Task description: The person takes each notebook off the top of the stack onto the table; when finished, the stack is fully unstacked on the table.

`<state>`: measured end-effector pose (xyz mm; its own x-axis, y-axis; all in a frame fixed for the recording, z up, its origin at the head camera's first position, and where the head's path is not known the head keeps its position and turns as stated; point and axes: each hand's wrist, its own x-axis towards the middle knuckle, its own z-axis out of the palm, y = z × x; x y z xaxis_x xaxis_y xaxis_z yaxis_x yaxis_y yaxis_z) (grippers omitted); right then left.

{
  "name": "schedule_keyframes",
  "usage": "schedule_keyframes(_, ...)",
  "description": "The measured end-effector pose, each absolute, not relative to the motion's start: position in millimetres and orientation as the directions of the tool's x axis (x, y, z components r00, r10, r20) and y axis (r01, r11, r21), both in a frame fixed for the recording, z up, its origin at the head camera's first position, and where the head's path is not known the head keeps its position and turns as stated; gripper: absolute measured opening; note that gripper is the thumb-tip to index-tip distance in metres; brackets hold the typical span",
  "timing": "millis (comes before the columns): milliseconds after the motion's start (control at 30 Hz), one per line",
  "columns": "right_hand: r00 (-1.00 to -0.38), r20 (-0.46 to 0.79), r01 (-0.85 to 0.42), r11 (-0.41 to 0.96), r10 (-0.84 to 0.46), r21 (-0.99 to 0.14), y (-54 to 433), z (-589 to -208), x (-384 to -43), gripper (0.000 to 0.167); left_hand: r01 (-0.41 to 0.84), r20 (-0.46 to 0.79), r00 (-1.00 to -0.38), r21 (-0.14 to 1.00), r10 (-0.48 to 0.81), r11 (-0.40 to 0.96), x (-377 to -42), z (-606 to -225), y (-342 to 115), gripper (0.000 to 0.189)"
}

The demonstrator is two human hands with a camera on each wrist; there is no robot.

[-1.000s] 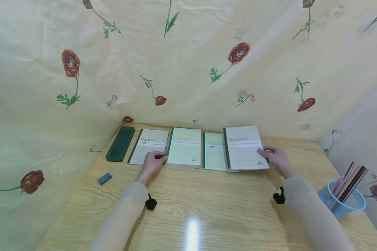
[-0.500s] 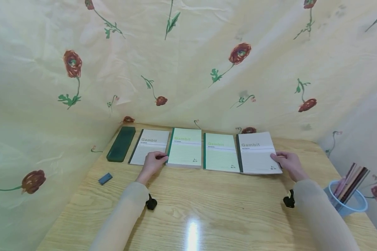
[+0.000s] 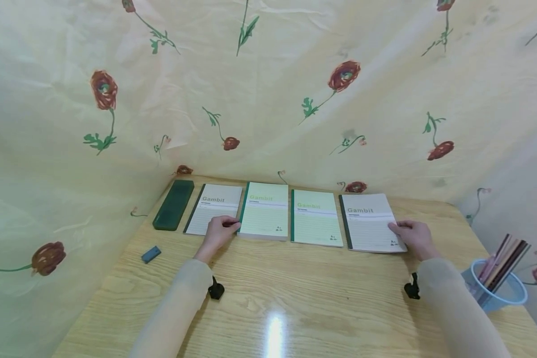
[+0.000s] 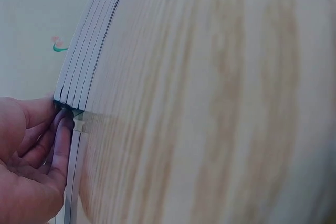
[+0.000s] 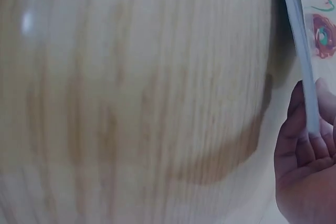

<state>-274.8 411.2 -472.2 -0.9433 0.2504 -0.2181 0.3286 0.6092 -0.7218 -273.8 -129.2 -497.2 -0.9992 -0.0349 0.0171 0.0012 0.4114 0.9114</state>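
My right hand (image 3: 413,237) pinches the lower right edge of a white notebook with a black spine (image 3: 369,223), thumb on its cover and fingers underneath. In the right wrist view this notebook's edge (image 5: 304,51) stands a little off the table. My left hand (image 3: 219,232) pinches the spine edge of a stack of pale green notebooks (image 3: 264,211), near its lower left corner. The left wrist view shows several layers in that stack (image 4: 86,51). Between them lies another pale green notebook (image 3: 316,219). Partly behind my left hand is a second white notebook (image 3: 215,205).
A dark green case (image 3: 173,205) lies at the far left of the wooden table (image 3: 313,308). Nearer me is a small blue eraser-like block (image 3: 151,254). A light blue cup (image 3: 503,293) with pencils stands at the right edge. Flowered cloth (image 3: 268,99) hangs behind.
My right hand has carried the white notebook rightward and down, off the pale green one it partly covered, to a place beside it. My left hand has stayed at the green stack.
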Motion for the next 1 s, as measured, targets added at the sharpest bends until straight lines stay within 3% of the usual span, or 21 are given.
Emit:
schedule_keyframes(333, -0.918, -0.251, 0.393, 0.623, 0.307, -0.676, 408.2, -475.7, -275.1, 0.066, -0.005, 0.010, -0.999, 0.916, -0.035, 0.402, -275.0, -499.3, -129.4, 0.017)
schedule_keyframes(1000, -0.912, -0.163, 0.392, 0.683, 0.376, -0.616, 397.7, -476.4, -274.6, 0.056, -0.012, 0.005, -0.999, 0.909, -0.040, 0.416, -274.9, -499.2, -129.9, 0.019)
